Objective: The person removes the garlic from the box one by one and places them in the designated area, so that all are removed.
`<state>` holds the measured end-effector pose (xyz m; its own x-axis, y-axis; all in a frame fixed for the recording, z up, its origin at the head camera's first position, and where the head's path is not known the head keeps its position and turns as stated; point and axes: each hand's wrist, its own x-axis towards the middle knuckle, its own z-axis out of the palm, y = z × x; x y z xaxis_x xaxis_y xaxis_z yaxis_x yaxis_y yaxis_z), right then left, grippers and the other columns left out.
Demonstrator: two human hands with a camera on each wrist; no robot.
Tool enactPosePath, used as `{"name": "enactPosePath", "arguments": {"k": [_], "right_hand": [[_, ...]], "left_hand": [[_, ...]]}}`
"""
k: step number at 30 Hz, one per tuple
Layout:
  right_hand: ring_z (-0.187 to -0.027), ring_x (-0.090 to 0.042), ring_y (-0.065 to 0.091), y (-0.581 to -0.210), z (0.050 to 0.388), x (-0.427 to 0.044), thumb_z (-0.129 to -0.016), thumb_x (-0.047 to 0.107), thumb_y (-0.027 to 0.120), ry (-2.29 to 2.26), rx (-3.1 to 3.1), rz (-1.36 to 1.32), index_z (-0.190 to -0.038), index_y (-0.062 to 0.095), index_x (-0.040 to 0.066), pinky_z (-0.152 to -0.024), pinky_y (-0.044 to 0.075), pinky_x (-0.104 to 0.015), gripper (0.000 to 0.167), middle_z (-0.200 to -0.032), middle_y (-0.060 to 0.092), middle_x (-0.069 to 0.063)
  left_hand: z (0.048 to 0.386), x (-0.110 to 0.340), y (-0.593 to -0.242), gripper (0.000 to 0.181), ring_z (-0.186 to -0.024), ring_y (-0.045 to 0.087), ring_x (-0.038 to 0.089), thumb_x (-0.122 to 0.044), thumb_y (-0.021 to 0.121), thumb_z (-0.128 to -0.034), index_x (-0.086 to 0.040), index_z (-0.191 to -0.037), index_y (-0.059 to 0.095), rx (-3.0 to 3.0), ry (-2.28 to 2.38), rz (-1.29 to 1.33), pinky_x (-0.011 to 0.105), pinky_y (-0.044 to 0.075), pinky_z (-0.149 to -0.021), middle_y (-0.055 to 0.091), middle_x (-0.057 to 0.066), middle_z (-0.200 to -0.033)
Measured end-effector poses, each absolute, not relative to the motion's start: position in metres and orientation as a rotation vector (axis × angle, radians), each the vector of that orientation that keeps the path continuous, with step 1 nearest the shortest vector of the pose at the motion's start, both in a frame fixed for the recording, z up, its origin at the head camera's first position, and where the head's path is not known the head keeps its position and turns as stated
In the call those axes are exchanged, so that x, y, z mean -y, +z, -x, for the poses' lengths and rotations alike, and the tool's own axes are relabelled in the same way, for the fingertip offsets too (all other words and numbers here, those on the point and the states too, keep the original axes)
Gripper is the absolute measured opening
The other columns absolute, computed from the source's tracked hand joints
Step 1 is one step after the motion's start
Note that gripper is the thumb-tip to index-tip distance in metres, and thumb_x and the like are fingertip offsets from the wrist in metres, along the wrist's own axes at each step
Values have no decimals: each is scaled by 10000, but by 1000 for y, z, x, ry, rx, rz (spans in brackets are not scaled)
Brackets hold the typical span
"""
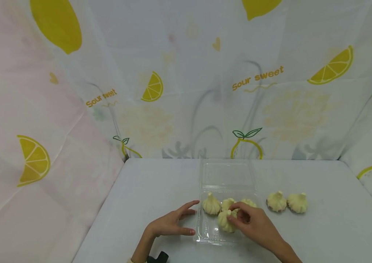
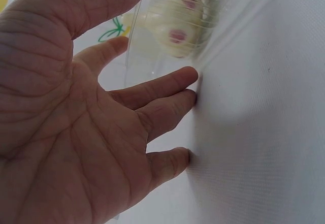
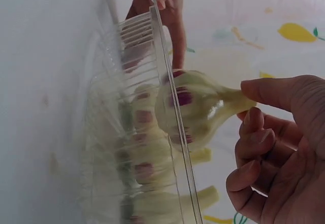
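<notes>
1. Inside the clear box (image 1: 207,230) on the desk (image 1: 150,190), three garlic bulbs already sit along the far side: a left bulb (image 1: 211,205), a middle bulb (image 1: 228,204) and a right bulb (image 1: 247,201), the last partly covered by a hand. That much seems done.
2. Over the near part of the box is the held bulb (image 1: 225,223), stem up; the right hand's grip (image 1: 259,223) pinches that stem between thumb and fingers. The right wrist view shows its base overlapping the box's edge; whether it rests on the bottom I cannot tell. I judge this placement nearly complete, the release not yet made.
3. Right of the box, two more lie just beside each other on the desk: an inner loose bulb (image 1: 276,202) and an outer loose bulb (image 1: 297,203). These look like what is left.
4. Beside the box's left edge, the left hand (image 1: 169,223) has its fingers spread, holding nothing; contact is unclear.
5. Beyond, the lid (image 1: 228,174) lies folded back; closing, if wanted, remains undone.
</notes>
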<state>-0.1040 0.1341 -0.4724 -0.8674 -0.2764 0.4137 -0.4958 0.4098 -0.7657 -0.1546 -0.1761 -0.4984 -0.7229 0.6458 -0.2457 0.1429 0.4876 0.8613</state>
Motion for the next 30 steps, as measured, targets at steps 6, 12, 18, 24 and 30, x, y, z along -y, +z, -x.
{"name": "enactPosePath", "arguments": {"k": [6, 12, 18, 24, 30], "right_hand": [[-539, 9, 460, -470, 106, -147, -865, 193, 780, 1496, 2453, -641, -1006, 674, 229, -470, 427, -222, 180, -655, 519, 155], [-531, -18, 479, -464, 107, -160, -863, 167, 779, 1491, 2433, -603, -1009, 675, 223, -463, 429, -232, 187, -654, 537, 138], [-504, -36, 481, -458, 107, -172, -864, 147, 777, 1483, 2436, -509, -1012, 682, 207, -443, 425, -241, 185, -653, 548, 118], [-508, -61, 503, -454, 106, -180, -870, 162, 774, 1463, 2471, -402, -1014, 683, 201, -463, 439, -253, 175, -671, 569, 101], [-506, -70, 511, -448, 106, -186, -866, 125, 774, 1419, 2455, -380, -1014, 688, 181, -460, 441, -253, 180, -676, 575, 98]], "left_hand": [[155, 176, -497, 880, -1381, 388, 301, -278, 798, -851, -403, -1532, 257, -2171, 1198, -638, 564, 299, -1080, 487, 90, -1442], [155, 176, -498, 883, -1386, 381, 296, -274, 795, -854, -397, -1537, 248, -2162, 1201, -651, 570, 292, -1083, 481, 99, -1448], [155, 177, -498, 886, -1389, 375, 300, -269, 797, -852, -401, -1536, 250, -2159, 1207, -648, 578, 281, -1087, 478, 105, -1449], [155, 176, -497, 886, -1388, 378, 305, -269, 799, -851, -394, -1537, 252, -2156, 1209, -644, 579, 285, -1085, 474, 107, -1452], [155, 176, -497, 886, -1388, 376, 317, -263, 797, -853, -393, -1538, 249, -2153, 1211, -643, 584, 287, -1082, 471, 116, -1452]]}}
